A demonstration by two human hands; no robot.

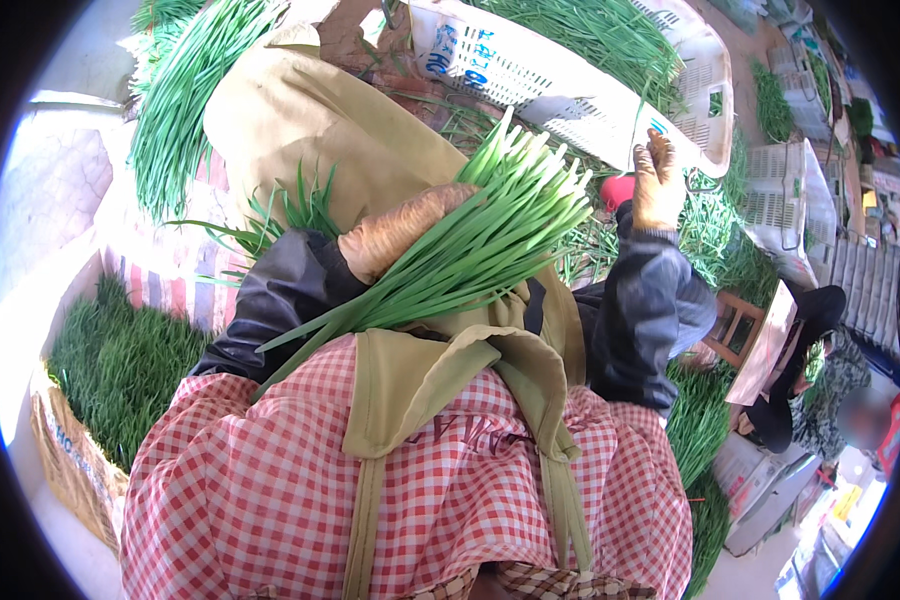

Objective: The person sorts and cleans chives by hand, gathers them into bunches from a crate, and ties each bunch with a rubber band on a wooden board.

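My left hand (405, 229), in a worn tan glove, is wrapped around a thick bunch of long green garlic chives (457, 240). The bunch lies slantwise over my lap, pale cut ends pointing up and right, leaf tips trailing by my left sleeve. My right hand (658, 184), gloved too, is raised beside the near wall of a white perforated plastic crate (540, 101). Its fingers are close together near a thin green strand (637, 120) hanging down the crate; whether they grip it is unclear. Just left of my right wrist shows a red round object (616, 192).
Loose greens (630, 37) fill the crate. Another bundle (195, 105) lies beyond my apron-covered knee (330, 112). A sack of greens (75, 442) stands at left. Scattered leaves (712, 240), more crates (776, 187), a wooden stool (735, 326) and a seated person (832, 367) are at right.
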